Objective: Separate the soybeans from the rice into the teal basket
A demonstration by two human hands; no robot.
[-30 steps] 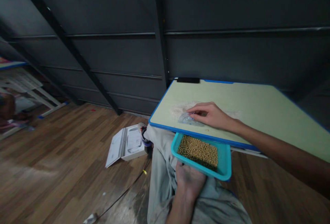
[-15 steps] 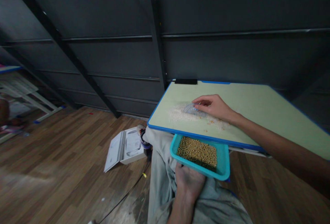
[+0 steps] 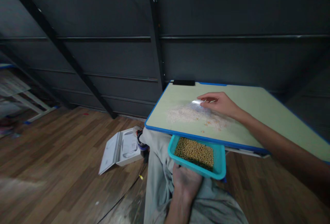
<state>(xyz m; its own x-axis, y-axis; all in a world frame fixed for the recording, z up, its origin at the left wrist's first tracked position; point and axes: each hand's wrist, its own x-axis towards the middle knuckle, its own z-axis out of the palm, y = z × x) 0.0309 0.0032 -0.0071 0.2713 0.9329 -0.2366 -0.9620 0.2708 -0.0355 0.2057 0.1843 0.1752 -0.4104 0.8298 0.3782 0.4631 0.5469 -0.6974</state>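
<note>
My right hand (image 3: 216, 103) is above the tabletop, its thumb and fingers pinched on a clear plastic protractor (image 3: 198, 103) that catches a bright glare. Under and beside it lies a spread of small white grains (image 3: 180, 113), like rice. A few yellowish beans (image 3: 207, 123) are scattered among the grains at the right. Below the table's near edge, my left hand (image 3: 187, 179) supports a turquoise plastic tray (image 3: 219, 160) from underneath; its fingers are mostly hidden by the tray. Round tan beans (image 3: 194, 152), like soybeans, fill much of the tray.
The pale green table (image 3: 247, 114) has a blue rim, and a black flat object (image 3: 184, 82) lies at its far edge. An open white box (image 3: 129, 146) and a black cable (image 3: 121, 200) are on the wooden floor. A dark panelled wall (image 3: 116, 18) stands behind.
My right hand has tilted the protractor up, so it now shows glare instead of lying flatter over the grains. The left hand still holds the tray, and the whole view has shifted slightly.
</note>
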